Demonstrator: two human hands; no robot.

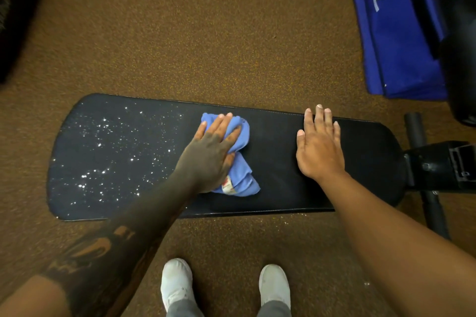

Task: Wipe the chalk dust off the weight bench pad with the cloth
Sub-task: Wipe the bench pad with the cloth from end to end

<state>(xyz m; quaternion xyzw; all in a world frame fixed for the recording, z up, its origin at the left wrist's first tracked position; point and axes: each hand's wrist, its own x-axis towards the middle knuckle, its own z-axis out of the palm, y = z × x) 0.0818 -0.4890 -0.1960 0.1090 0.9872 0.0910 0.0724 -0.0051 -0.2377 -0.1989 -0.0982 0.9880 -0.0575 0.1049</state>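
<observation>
While left hand presses flat on cloth mid-pad, right hand braces, open-palmed. Sweep left through chalk; firm overlapping strokes, refold when loaded.
</observation>
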